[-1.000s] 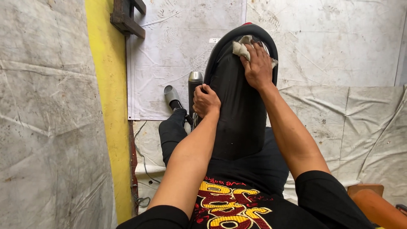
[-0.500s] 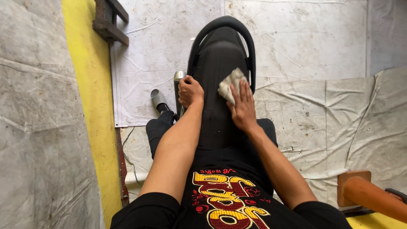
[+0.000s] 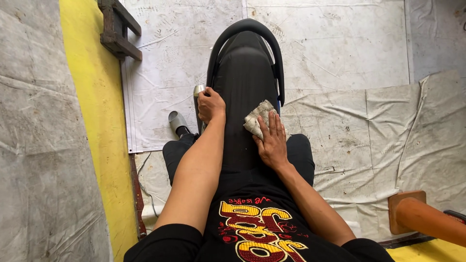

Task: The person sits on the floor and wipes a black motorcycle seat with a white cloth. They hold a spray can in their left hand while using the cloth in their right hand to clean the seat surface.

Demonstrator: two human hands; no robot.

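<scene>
While the left hand (image 3: 211, 104) grips the left edge of the long black padded motorcycle seat (image 3: 245, 92), the right hand (image 3: 273, 140) lies flat, pressing a crumpled grey-beige rag (image 3: 257, 119) onto the seat's near right side.

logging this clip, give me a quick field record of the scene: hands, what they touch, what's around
left hand: wrapped over the left edge of the black seat
right hand: flat, pressing a grey rag on the seat's right side
seat: long, black, with a black grab rail round its far end
left of seat: grey pipe end
ground: white sheets, yellow strip
far left: dark wooden frame
lower right: orange post
</scene>
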